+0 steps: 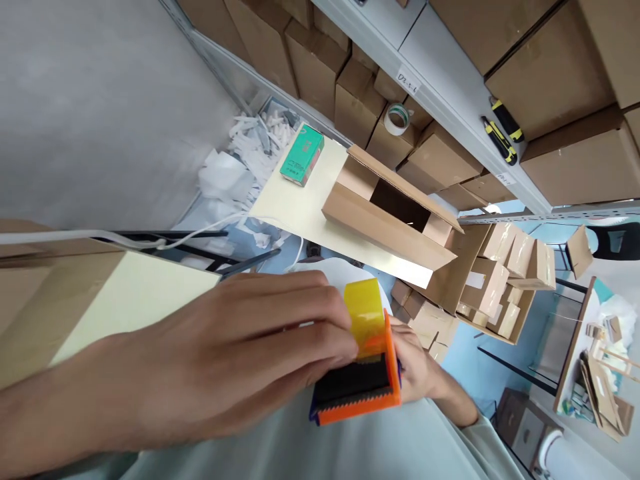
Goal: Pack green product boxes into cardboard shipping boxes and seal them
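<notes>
An orange and dark-blue tape dispenser (393,373) with a serrated cutting edge is held close in front of my body. A strip of glossy yellow packing tape (364,310) rises from it. My left hand (250,353), large in view, has its fingers closed together at the left edge of the tape, over the dispenser's black part; the fingertips are partly hidden. Behind the dispenser, my right hand (414,360) is wrapped around its far side, mostly hidden by the orange frame. An open cardboard box (390,230) stands beyond the hands on a pale table.
A green small box (303,155) lies on the pale table (280,193). Scrap paper (227,177) fills a bin beside it. Shelves hold cartons, a tape roll (397,119) and two yellow-black utility knives (500,140). A large carton (460,287) with smaller boxes stands right. A white cable (200,235) crosses the left.
</notes>
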{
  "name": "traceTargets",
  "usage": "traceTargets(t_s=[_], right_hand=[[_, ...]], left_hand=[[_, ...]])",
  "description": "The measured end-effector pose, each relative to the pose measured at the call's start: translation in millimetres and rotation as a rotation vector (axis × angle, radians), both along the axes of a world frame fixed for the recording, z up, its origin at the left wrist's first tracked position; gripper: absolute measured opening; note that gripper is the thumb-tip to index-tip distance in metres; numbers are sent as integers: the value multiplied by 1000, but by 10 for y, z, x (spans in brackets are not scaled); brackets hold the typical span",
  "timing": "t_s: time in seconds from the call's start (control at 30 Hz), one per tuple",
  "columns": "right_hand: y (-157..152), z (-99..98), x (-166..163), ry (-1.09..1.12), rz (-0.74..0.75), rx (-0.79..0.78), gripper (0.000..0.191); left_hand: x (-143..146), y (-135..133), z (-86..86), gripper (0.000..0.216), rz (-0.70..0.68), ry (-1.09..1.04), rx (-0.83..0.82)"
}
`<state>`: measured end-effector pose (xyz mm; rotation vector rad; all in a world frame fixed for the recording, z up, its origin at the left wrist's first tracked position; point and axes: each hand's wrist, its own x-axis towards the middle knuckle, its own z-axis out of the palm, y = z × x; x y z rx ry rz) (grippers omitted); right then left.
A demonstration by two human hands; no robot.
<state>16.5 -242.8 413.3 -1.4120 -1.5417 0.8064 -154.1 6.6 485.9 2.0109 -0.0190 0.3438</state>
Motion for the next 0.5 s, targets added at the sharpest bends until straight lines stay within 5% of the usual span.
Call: traceTargets(t_s=[0.33,0.5], right_hand=[[-113,-166,-28,-285,-84,-4,13],[-226,-226,-66,-348,-130,6,19]], left_hand=[[-191,-156,-6,47,51,93,-71],[-340,-309,-45,78,167,79,-149]])
